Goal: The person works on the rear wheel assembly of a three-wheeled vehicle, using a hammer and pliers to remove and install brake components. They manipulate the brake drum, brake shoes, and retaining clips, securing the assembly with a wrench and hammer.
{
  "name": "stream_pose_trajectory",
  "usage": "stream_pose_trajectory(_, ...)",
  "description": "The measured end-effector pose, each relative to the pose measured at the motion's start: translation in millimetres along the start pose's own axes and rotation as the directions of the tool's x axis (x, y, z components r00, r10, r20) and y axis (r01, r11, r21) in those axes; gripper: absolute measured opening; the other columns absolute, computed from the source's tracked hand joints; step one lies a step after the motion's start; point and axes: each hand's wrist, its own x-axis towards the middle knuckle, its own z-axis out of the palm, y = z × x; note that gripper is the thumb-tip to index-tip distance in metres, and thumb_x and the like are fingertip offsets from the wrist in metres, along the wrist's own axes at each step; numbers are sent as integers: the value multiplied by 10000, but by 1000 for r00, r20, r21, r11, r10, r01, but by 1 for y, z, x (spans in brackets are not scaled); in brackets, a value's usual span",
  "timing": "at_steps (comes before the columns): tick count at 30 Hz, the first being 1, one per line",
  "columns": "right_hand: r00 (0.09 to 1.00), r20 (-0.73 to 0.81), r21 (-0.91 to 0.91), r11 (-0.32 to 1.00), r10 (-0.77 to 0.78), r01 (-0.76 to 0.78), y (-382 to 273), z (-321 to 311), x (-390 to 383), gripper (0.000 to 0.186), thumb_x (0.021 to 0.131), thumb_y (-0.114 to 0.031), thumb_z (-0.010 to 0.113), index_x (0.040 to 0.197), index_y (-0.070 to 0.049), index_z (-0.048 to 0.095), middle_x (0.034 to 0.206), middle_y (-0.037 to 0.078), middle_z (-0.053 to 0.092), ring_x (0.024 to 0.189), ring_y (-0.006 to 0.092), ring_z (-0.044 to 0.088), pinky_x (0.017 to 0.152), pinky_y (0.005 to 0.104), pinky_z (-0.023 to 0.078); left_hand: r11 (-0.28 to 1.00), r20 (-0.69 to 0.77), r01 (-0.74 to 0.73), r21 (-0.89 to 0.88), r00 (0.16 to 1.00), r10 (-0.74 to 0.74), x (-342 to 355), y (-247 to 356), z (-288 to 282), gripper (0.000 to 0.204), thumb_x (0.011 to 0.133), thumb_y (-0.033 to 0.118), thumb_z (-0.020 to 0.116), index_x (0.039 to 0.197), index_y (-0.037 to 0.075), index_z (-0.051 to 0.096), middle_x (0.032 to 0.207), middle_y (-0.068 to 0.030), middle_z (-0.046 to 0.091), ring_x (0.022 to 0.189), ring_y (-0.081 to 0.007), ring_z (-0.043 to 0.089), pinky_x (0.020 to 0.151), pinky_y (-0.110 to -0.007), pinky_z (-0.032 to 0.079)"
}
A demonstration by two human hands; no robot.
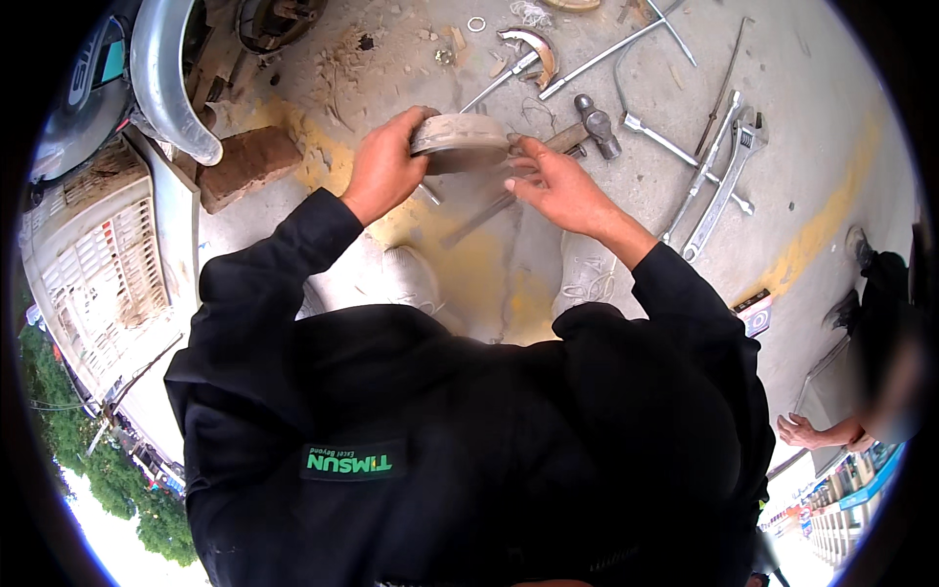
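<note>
My left hand (384,162) grips a dusty round metal drum (460,130) on its left side. My right hand (559,188) has its upper fingertips at the drum's right rim, with the lower fingers loosely spread. Below the drum is a hazy, blurred area with a long bar lying beneath. Behind it on the concrete are a hammer (600,128), a curved brake shoe (538,46) and T-handled wrenches (606,54). An adjustable wrench (728,182) and a socket wrench (713,159) lie to the right. My shoes (587,279) show under my forearms.
At left stand a vehicle with a silver curved part (166,78), a pale crate (93,254) and a brown block (245,166). A wheel part (277,22) lies at upper left. Another person (880,323) is at the right edge, a hand (797,430) low beside them.
</note>
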Motion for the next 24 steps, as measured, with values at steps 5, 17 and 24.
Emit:
stream_pose_trajectory(5,997,-7,-142,987,72,-72,19,-1,5,658,915,-209,619,1432,83,335,1341,250,540,1173,316,597,976,384,484,888,122,-367,278,930,346,-8,-9,18,637,725,14,686,1312,123,464,1132,-147,632,1003,-361,625,843,-440,524)
stream_pose_trajectory(17,987,3,-399,905,-162,149,9,-10,31,760,849,-266,702,1449,13,328,1428,248,439,1297,389,461,1069,419,403,994,121,-82,69,990,73,29,-53,18,614,762,-41,586,1337,82,409,1179,-216,647,1067,-418,613,909,-457,505)
stream_pose_trajectory(24,1000,6,61,998,-4,4,31,4,63,785,900,-202,673,1494,27,213,1378,221,495,1148,247,595,967,350,475,948,371,186,-258,925,-81,59,-75,5,512,772,-63,576,1275,-9,498,1126,-157,673,1007,-246,667,894,-349,521)
